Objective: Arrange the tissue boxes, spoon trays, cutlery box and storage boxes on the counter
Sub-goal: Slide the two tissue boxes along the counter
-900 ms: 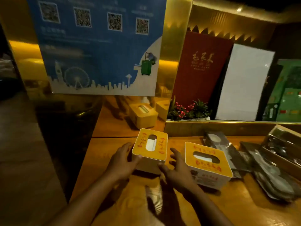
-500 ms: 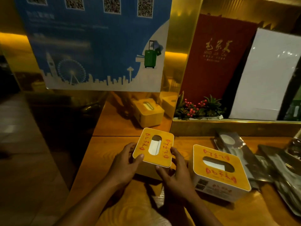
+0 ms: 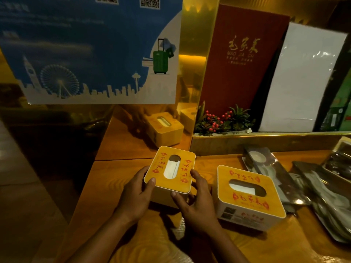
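Observation:
A yellow-topped tissue box (image 3: 171,168) with red lettering stands on the wooden counter (image 3: 117,179) near its back left corner. My left hand (image 3: 137,194) grips its left side and my right hand (image 3: 193,200) grips its right side, thumbs on the lid's near edge. A second, matching tissue box (image 3: 248,194) stands just to the right, untouched. Further right lie several dark plastic-wrapped cutlery packs (image 3: 269,168) and a tray of wrapped spoons (image 3: 340,162) at the frame's right edge.
A mirrored gold panel (image 3: 144,130) behind the counter reflects the tissue box. A blue poster (image 3: 91,50) hangs above it. On a raised ledge at the back stand a small berry plant (image 3: 222,120), a red menu (image 3: 243,59) and a white board (image 3: 300,78). The counter drops off at left.
Both hands have closed in on the left tissue box, from resting beside it to gripping its sides. My view has moved closer and lower.

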`<move>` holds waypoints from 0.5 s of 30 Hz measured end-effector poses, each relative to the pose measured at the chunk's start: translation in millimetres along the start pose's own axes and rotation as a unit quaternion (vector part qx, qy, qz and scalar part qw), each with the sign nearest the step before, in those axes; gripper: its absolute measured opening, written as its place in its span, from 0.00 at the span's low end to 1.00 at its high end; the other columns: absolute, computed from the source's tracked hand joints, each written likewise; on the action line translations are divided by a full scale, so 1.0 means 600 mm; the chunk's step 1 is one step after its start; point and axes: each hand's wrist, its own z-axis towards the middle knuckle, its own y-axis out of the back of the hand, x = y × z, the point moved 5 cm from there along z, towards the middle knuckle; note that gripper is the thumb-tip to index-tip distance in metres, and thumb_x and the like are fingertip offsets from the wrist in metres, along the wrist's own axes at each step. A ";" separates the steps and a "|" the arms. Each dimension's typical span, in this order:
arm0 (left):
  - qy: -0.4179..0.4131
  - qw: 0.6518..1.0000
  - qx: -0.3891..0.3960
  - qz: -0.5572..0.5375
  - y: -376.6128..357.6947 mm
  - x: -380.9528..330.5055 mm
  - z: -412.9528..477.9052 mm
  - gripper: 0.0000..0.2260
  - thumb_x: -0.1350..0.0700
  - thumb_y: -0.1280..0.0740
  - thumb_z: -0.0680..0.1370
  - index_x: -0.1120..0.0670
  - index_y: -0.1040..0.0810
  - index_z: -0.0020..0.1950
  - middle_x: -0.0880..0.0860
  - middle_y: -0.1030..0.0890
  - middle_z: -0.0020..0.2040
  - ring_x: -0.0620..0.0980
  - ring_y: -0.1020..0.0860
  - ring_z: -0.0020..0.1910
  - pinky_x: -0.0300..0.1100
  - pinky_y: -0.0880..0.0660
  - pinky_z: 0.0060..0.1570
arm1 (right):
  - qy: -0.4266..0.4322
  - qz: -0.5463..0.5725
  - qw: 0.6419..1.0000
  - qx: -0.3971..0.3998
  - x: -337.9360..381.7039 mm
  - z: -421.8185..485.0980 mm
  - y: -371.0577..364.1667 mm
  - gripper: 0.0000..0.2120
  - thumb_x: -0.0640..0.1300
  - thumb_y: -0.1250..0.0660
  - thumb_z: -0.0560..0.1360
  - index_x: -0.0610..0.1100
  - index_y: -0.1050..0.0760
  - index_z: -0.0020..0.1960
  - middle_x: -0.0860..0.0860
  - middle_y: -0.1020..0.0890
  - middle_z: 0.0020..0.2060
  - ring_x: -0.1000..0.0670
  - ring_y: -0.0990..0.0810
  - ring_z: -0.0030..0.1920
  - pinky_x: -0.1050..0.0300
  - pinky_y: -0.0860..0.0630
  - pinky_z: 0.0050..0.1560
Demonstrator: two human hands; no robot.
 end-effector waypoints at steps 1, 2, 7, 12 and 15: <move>0.002 1.000 -0.001 -0.001 0.000 0.001 0.001 0.15 0.48 0.38 0.82 0.27 0.30 0.61 0.39 0.19 0.59 0.46 0.18 0.57 0.48 0.17 0.51 | 0.001 -0.003 1.000 -0.004 0.000 -0.001 -0.002 0.42 0.59 0.25 0.70 0.58 0.44 0.77 0.63 0.37 0.71 0.59 0.34 0.70 0.69 0.28 0.54; 0.004 1.000 -0.002 -0.003 0.000 0.004 0.003 0.14 0.49 0.39 0.83 0.29 0.30 0.62 0.40 0.20 0.60 0.47 0.18 0.57 0.48 0.17 0.51 | 0.001 -0.005 1.000 -0.006 0.001 -0.002 -0.004 0.43 0.59 0.25 0.70 0.57 0.44 0.77 0.62 0.37 0.72 0.58 0.34 0.70 0.67 0.27 0.55; 0.033 0.999 0.000 -0.010 0.015 0.019 0.019 0.15 0.51 0.41 0.84 0.41 0.31 0.71 0.46 0.21 0.63 0.47 0.19 0.57 0.46 0.17 0.50 | 0.012 -0.027 1.000 0.007 0.010 -0.015 -0.017 0.43 0.59 0.27 0.69 0.57 0.46 0.78 0.62 0.39 0.73 0.59 0.35 0.70 0.68 0.26 0.54; 0.057 0.998 0.012 -0.024 0.037 0.026 0.033 0.16 0.52 0.44 0.85 0.41 0.31 0.72 0.46 0.21 0.64 0.45 0.21 0.58 0.45 0.19 0.51 | 0.019 -0.079 0.996 0.022 0.017 -0.024 -0.023 0.43 0.58 0.27 0.69 0.57 0.45 0.77 0.58 0.38 0.72 0.55 0.34 0.70 0.55 0.20 0.59; 0.067 0.997 0.016 -0.038 0.047 0.030 0.037 0.15 0.52 0.44 0.86 0.41 0.31 0.72 0.48 0.21 0.64 0.48 0.21 0.60 0.51 0.20 0.56 | 0.038 -0.106 0.993 0.030 0.025 -0.029 -0.026 0.39 0.55 0.27 0.72 0.55 0.43 0.76 0.58 0.38 0.70 0.56 0.34 0.68 0.62 0.21 0.54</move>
